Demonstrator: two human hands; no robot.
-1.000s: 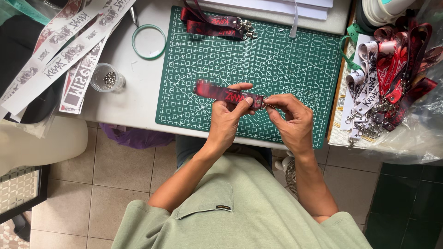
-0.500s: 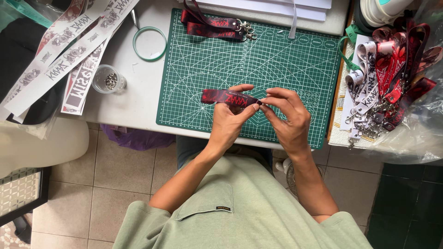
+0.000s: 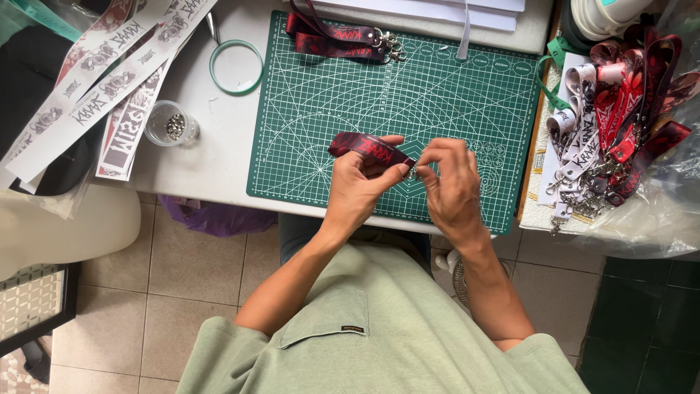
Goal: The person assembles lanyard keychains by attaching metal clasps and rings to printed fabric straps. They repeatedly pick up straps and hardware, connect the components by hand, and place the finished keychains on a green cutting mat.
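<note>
My left hand (image 3: 359,182) grips a dark red printed lanyard strap (image 3: 362,147), folded into a short loop, just above the green cutting mat (image 3: 408,80). My right hand (image 3: 450,182) pinches the strap's right end, where a small metal piece shows between the fingertips. Both hands hover over the mat's near edge, close together.
A finished red lanyard with a metal clip (image 3: 343,36) lies at the mat's far edge. Left of the mat sit a clear cup of small metal parts (image 3: 172,124), a green ring (image 3: 235,67) and white printed strips (image 3: 109,80). A heap of lanyards (image 3: 620,117) fills the right side.
Both hands have lifted the strap slightly and turned it. My right hand's fingers have closed tighter on the strap's right end.
</note>
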